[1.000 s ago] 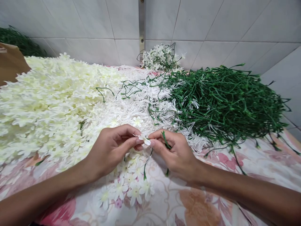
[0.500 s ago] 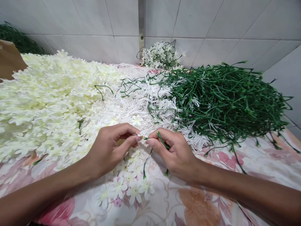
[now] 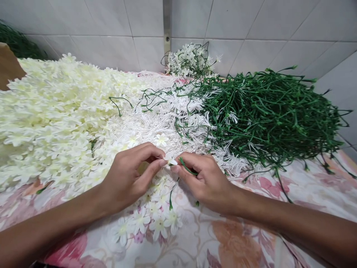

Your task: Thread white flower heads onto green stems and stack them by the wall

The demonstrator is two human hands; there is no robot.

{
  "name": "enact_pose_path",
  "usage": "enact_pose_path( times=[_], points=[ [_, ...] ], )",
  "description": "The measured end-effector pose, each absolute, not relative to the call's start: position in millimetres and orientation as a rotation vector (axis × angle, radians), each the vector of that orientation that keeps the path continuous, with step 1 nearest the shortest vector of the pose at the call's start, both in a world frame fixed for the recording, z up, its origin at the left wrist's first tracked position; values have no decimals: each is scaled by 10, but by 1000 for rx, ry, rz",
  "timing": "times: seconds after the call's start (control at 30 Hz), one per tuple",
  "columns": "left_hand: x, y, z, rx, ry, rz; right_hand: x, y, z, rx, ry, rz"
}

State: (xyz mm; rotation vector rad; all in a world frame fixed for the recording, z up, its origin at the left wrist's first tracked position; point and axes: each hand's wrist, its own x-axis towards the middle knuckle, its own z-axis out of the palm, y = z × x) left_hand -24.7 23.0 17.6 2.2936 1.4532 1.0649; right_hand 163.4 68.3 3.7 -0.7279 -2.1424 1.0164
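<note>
My two hands meet at the middle, above the cloth. Between thumb and forefinger my left hand pinches a small white artificial flower. My right hand is closed on a green plastic stem, which curls up over the fingers. Flower and stem tip touch where the fingertips come together; how far one sits on the other is hidden. Below the hands lie several loose white blossoms and a single green stem.
A big heap of cream-white blossoms spreads on the left. White stamens lie in the middle, and a pile of green stems on the right. Flowers with stems rest by the tiled wall. Brown cardboard is at far left.
The flower's white petals now show closer against my right fingertips, over the stem tip that was visible before. Both hands stay nearly in place; the view has shifted slightly.
</note>
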Motion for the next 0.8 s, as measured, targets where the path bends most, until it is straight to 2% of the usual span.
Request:
enact_pose_path(
  times=[0.17, 0.37, 0.8],
  points=[
    [-226, 214, 177, 2327, 1488, 1065, 1642, 675, 28, -751, -2107, 1105],
    [-260, 221, 125, 1940, 1413, 976, 1643, 672, 21, -753, -2091, 1149],
    [-241, 230, 81, 1740, 1372, 1018, 1640, 673, -5, -753, -2112, 1084]
  ],
)
